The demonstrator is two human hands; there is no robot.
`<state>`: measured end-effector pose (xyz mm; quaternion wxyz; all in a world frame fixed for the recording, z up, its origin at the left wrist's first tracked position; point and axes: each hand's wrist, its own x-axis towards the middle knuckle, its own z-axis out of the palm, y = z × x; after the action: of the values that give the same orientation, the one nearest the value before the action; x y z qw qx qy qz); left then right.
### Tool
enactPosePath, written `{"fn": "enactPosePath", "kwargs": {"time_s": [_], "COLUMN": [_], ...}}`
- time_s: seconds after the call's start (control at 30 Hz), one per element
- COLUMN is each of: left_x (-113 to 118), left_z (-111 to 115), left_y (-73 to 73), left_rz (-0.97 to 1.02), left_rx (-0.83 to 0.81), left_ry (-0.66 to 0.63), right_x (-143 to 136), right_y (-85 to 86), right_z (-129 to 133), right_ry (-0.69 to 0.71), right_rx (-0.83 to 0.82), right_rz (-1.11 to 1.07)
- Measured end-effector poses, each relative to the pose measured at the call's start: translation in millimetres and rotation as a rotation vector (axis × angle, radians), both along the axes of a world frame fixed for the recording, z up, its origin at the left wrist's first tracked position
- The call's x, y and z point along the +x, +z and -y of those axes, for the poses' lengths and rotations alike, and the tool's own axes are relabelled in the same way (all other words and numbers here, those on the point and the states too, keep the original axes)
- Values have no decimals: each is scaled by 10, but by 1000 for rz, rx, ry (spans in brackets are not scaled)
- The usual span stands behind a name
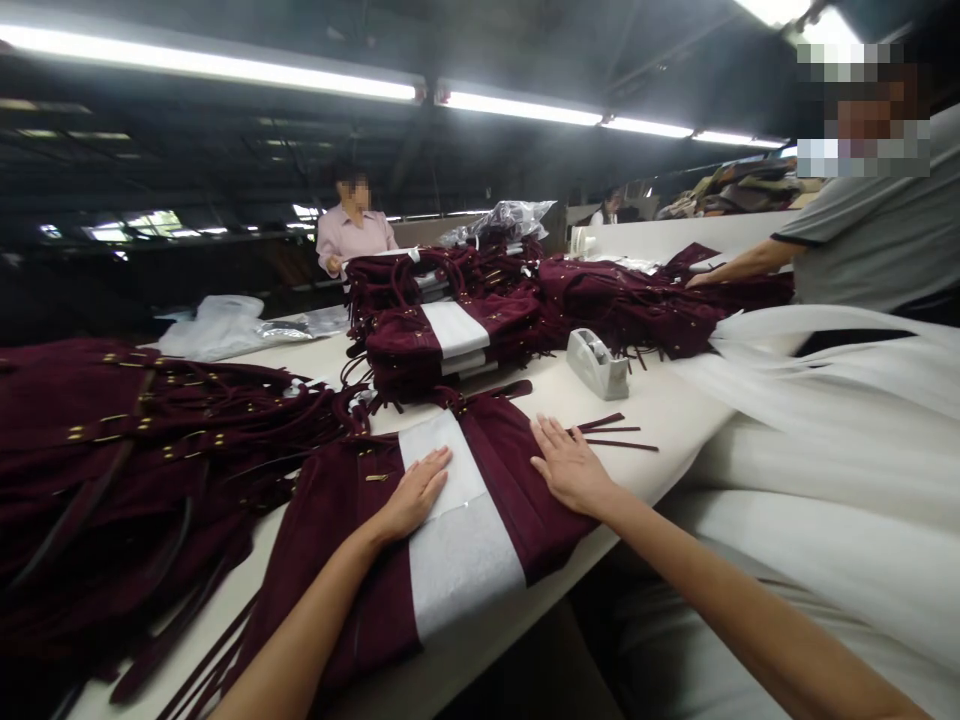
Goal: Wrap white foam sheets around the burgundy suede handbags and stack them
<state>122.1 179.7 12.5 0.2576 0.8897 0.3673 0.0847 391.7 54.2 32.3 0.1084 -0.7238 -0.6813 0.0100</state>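
left hand (415,492) on plain band (466,560), right hand (571,468) on bag (501,450)

Maroon bags (499,455) on pale table (667,400)

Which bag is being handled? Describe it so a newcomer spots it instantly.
On the pale table, look along the near edge. A maroon bag with a white band lies flat there, right of the bag heap. Unlike its neighbours, it has the left hand on its band and the right hand on its fabric.
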Motion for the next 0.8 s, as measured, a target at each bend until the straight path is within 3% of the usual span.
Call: {"fn": "enactPosePath", "kwargs": {"time_s": [0.07,0.13,0.23,0.37,0.47,0.57,0.7,0.8], "left_x": [-4,3,21,-62,-291,-597,-801,-661], "left_z": [-18,-27,3,154,384,688,1101,1342], "left_y": [-10,-11,8,60,107,179,381,490], "left_rz": [-4,-9,-22,-28,4,98,230,226], "left_rx": [5,9,16,16,19,1,84,232], "left_ry": [-12,-10,19,60,71,101,249,220], "right_x": [6,29,76,103,126,199,273,193], "right_y": [19,-2,-66,-64,2,15,-119,-221], "right_z": [-90,-195,-317,-290,-48,357,890,1122], "right_ry": [138,190,168,135,105,3,-278,-467], "right_rx": [43,-50,-195,-204,-107,29,206,245], "right_rz": [18,-39,-154,-263,-299,-433,-962,-1418]}}
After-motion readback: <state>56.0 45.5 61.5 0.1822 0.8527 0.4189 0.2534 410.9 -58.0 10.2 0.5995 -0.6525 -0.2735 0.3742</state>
